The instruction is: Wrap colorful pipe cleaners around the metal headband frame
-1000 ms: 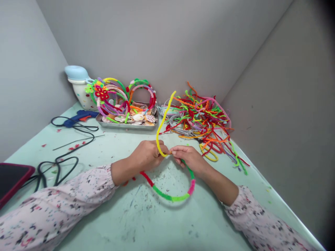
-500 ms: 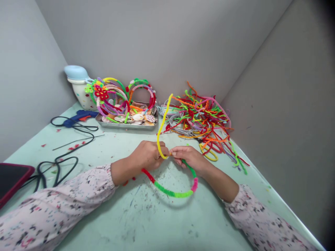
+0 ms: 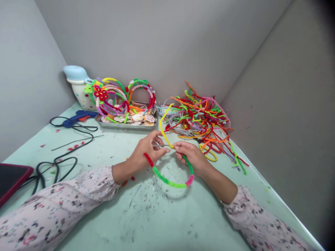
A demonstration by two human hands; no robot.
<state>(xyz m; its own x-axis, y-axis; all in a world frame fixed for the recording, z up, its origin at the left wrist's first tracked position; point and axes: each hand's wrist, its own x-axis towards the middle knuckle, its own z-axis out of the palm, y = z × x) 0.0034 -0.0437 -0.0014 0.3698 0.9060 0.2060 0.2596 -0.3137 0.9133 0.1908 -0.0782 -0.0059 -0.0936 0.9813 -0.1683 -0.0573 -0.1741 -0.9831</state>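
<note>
Between my hands is a thin hoop, like a headband [image 3: 178, 185], wrapped in red, green and pink fuzzy pipe cleaner, with a short bare grey stretch showing. My right hand [image 3: 192, 157] pinches it where a yellow pipe cleaner [image 3: 161, 125] meets the grey stretch. The yellow strand's free end curves up and away from me. My left hand [image 3: 146, 150] has its thumb and fingers apart around the bare stretch, without gripping it. The hoop's red end crosses in front of that hand.
A metal tray [image 3: 125, 125] of shells and wrapped hoops stands at the back, beside a lidded cup [image 3: 78, 87]. A pipe cleaner pile [image 3: 201, 118] lies back right, with yellow-handled scissors [image 3: 209, 155]. At left are a blue glue gun [image 3: 75, 118], its black cord and a dark-screened device [image 3: 13, 181].
My left fingers have opened off the hoop, exposing its grey stretch. The yellow strand's free end has dropped lower, and its base now sits at my right fingertips. The hoop's lower curve has risen slightly.
</note>
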